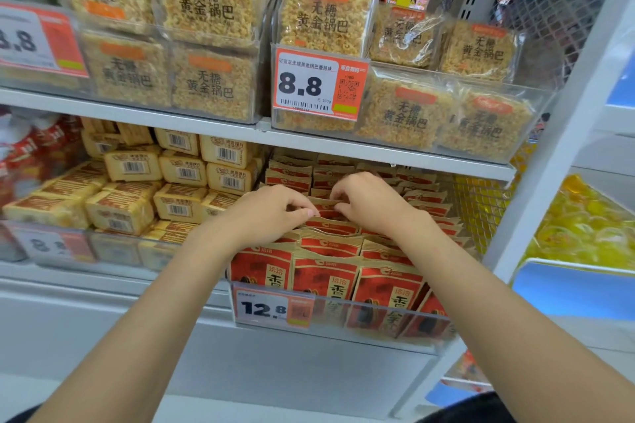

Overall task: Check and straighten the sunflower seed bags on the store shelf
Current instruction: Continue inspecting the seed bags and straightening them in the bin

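The sunflower seed bags (326, 280) are standing in rows on the lower shelf (113, 280), toward 5 o'clock in the view. A clear front panel (378, 323) carrying a 12.8 price tag (264, 309) is blurring their lower halves. The left hand (275, 213) is pinching the top edge of a middle bag (324, 207) from its 9 o'clock side. The right hand (371, 203) is gripping what looks like the same edge from 3 o'clock, its curled fingertips partly hiding behind the knuckles. Both wrists are covering bags beneath them. Yellow packs (182, 172) are sitting at 9 o'clock of the hands.
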